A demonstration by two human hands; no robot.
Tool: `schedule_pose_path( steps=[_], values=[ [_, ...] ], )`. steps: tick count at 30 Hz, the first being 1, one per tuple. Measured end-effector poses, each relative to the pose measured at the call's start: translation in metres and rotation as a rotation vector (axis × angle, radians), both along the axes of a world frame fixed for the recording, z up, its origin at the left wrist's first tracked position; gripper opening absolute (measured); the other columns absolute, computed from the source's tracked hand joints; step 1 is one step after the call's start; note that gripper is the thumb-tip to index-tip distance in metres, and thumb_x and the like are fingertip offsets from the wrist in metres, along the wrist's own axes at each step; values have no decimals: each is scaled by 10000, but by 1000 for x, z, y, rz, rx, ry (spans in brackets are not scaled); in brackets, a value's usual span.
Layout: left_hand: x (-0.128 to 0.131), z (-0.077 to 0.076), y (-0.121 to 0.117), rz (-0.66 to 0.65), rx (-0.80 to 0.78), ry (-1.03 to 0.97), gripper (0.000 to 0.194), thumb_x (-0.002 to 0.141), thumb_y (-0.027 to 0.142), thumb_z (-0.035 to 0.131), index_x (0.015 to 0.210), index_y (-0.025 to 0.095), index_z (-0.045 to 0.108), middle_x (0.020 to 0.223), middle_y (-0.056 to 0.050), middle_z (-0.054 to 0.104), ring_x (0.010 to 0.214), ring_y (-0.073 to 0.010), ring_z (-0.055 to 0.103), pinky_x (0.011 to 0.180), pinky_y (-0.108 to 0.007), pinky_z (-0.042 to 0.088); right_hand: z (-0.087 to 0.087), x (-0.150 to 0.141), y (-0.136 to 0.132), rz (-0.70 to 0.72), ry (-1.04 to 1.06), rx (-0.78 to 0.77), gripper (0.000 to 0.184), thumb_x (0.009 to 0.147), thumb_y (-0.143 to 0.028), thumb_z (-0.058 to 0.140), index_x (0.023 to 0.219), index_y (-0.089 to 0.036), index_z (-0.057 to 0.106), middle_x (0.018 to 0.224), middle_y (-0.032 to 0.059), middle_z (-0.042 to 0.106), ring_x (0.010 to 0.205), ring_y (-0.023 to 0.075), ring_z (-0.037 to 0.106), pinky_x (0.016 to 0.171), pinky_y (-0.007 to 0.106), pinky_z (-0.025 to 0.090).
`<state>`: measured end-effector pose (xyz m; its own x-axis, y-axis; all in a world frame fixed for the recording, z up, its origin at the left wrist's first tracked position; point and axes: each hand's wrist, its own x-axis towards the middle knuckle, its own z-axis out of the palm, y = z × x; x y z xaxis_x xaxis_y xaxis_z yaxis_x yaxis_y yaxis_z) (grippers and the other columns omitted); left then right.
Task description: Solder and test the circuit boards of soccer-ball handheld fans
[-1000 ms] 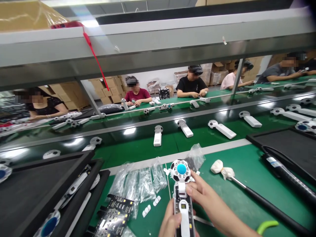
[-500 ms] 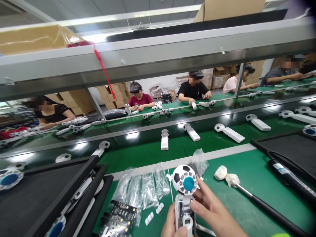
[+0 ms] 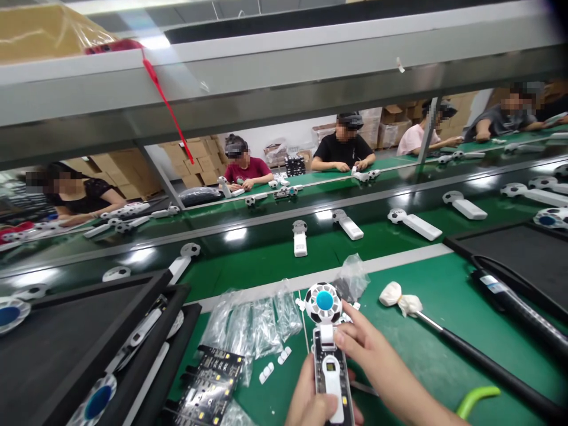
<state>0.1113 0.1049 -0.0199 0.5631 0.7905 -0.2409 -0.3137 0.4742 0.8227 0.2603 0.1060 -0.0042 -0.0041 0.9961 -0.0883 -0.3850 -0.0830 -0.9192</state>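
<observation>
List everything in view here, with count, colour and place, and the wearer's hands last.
football-headed device: one, white, black and blue, in both hands
clear bags: several, bench, left of device
small parts: several, white, near bags
circuit boards: several, black, lower left
padded stick: one, white and black, right
curved item: one, lime green, lower right
cylindrical tool: one, black, far right
trays: several, black, both sides
similar devices: many, white and black, along the green line
shelf: one, grey, overhead
cord: one, red, hanging
people: at least five, opposite
cartons: many, brown, background
left hand, right hand: bare, at device
</observation>
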Motion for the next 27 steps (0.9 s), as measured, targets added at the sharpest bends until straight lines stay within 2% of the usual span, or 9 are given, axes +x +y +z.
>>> schedule_pose_path(
  steps=[4,6,12,15,19,27],
  values=[
    [1,7,-2,30,-16,103,639,654,368,670,1199,145,422,1038,-166,651,625,-232,684,547,-305,499,2,-1,0,-11,-17,12,660,866,-340,600,1382,-151,234,852,10,625,772,144,545,646,247,405],
    [2,9,-3,51,-20,133,616,672,383,647,1189,140,418,1057,-177,643,630,-239,686,550,-320,505,1,-1,0,-11,-18,3,684,867,-341,598,1389,-141,205,841,8,618,732,136,533,585,233,385],
    [4,4,-4,79,5,123,724,684,447,655,1253,127,341,976,-157,660,595,-216,660,548,-337,516,-4,-3,-1,-18,-22,-13,702,870,-332,594,1403,-152,175,873,12,608,691,118,517,510,207,351],
    [4,2,-4,69,-12,135,728,663,505,670,1209,119,383,980,-162,662,587,-195,647,503,-288,481,-6,-3,-1,-29,-17,-33,675,866,-340,598,1395,-194,206,876,0,602,707,122,539,514,200,372],
    [3,0,-3,55,-13,140,731,641,549,684,1171,122,419,987,-163,666,579,-175,643,452,-236,413,-7,-3,0,-29,-6,-39,685,849,-339,617,1391,-202,221,911,7,615,788,146,575,605,223,439],
    [1,4,-2,-4,-18,108,659,635,468,704,1150,126,474,979,-158,680,575,-189,651,541,-297,487,-2,-1,1,-57,-20,-55,729,823,-372,636,1395,-162,236,865,9,642,745,147,572,630,241,432]
  ],
)
